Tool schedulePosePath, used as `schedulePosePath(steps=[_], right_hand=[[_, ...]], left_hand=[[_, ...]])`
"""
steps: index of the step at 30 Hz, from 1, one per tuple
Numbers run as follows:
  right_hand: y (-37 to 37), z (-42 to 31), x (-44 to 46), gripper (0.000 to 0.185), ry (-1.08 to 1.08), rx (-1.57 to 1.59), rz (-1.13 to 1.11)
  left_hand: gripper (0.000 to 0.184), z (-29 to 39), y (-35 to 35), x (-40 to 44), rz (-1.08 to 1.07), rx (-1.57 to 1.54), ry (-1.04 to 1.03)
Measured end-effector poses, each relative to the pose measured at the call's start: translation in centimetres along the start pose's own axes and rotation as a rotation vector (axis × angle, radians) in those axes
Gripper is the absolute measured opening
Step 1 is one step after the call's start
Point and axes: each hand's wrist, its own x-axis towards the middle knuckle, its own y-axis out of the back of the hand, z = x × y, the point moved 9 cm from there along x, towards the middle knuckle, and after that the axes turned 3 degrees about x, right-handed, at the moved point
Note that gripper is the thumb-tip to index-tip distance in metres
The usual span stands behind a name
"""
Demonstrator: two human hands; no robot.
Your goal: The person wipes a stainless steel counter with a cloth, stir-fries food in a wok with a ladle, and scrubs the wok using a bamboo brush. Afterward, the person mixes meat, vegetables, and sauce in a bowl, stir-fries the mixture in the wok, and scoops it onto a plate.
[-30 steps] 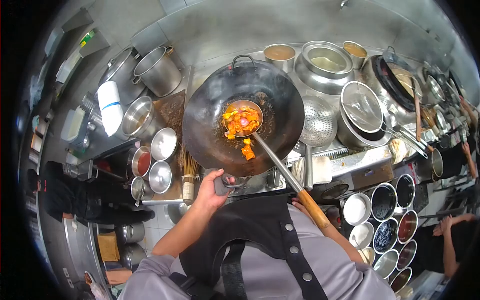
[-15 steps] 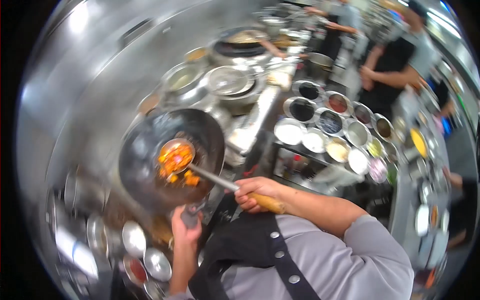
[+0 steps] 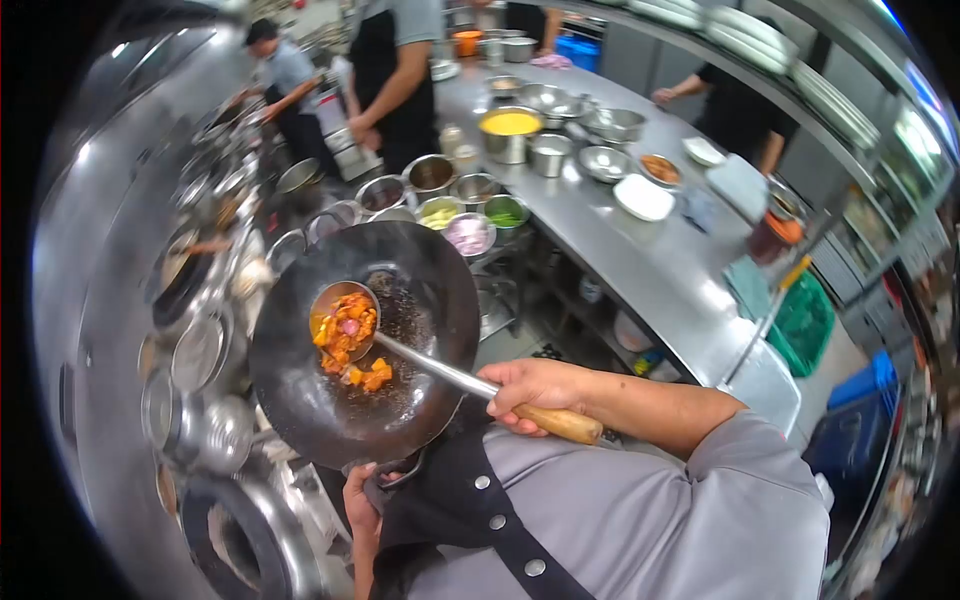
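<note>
My right hand (image 3: 530, 392) is closed around the wooden handle of a long metal ladle (image 3: 430, 362). The ladle's bowl rests inside a dark wok (image 3: 290, 380), filled with orange, saucy food pieces (image 3: 348, 325). A few more pieces lie loose on the wok's surface just below the bowl. At the wok's near rim, my left hand (image 3: 362, 498) is closed on its handle, with something dark, perhaps a cloth, against the palm. The wok hangs away from the round burner (image 3: 240, 540), which shows at the lower left.
Metal pots of sauces and chopped ingredients, including green pieces (image 3: 505, 210), stand beyond the wok. A long steel counter (image 3: 640, 270) holds bowls and a pot of yellow liquid (image 3: 510, 122). Other people stand farther back. A green bin (image 3: 803, 320) is at right.
My view and body have turned right, from the stove toward the counter. The wok has come along, away from the stove, with the ladle still in it.
</note>
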Motion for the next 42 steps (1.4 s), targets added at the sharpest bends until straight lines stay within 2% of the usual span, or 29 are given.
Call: schedulePosePath(steps=[1,3,6,9,14,16,17,19,20,22,26,31,34,38,42], right_hand=[[1.6,-0.1,-2.3,0.032,0.027,0.018,0.034],[4.5,0.3,-6.1,0.021,0.087,0.256,0.099],[9.7,0.0,-13.3,0.019,0.204,0.371,0.145],[13.5,-1.3,-21.0,0.019,0.356,0.457,0.211],[21.9,-4.3,-30.2,0.036,0.509,0.435,0.415],[27.8,-5.2,-32.5,0.046,0.515,0.068,0.731],[30.6,-4.8,-32.2,0.046,0.507,0.069,0.724],[37.5,-4.3,-32.1,0.057,0.464,-0.330,0.952],[39.4,-3.8,-31.5,0.057,0.459,-0.329,0.941],[42.4,-3.2,-32.0,0.064,0.374,-0.528,1.119],[45.3,-1.5,-32.0,0.070,0.368,-0.565,1.212],[46.5,-1.4,-33.1,0.072,0.487,-0.526,1.247],[46.1,-1.8,-33.4,0.073,0.531,-0.449,1.237],[44.7,-1.8,-33.3,0.072,0.563,-0.408,1.221],[42.5,-1.9,-32.8,0.071,0.481,-0.481,1.238]], left_hand=[[0.018,-1.0,-1.3,1.5,-0.015,0.058,0.021],[0.016,-2.4,-5.6,3.1,-0.070,0.144,0.039],[0.015,-7.3,-9.4,7.5,-0.106,0.243,0.141],[0.017,-11.5,-15.1,8.5,-0.110,0.183,0.275],[0.019,-15.5,-20.9,9.6,-0.065,0.324,0.220],[0.021,-17.2,-21.7,10.5,-0.076,0.288,0.220],[0.021,-17.9,-22.1,10.5,-0.065,0.285,0.218],[0.022,-18.7,-23.2,10.5,-0.053,0.282,0.161],[0.022,-19.1,-23.4,10.4,-0.043,0.281,0.158],[0.020,-20.0,-24.1,9.9,-0.046,0.251,0.202],[0.017,-20.8,-25.3,8.7,0.022,0.220,0.189],[0.021,-20.0,-26.3,7.6,-0.008,0.277,0.132],[0.021,-19.4,-25.1,8.5,-0.054,0.329,0.057],[0.021,-19.1,-24.7,8.1,-0.095,0.340,0.072],[0.022,-18.8,-24.0,7.8,-0.081,0.339,0.091]])
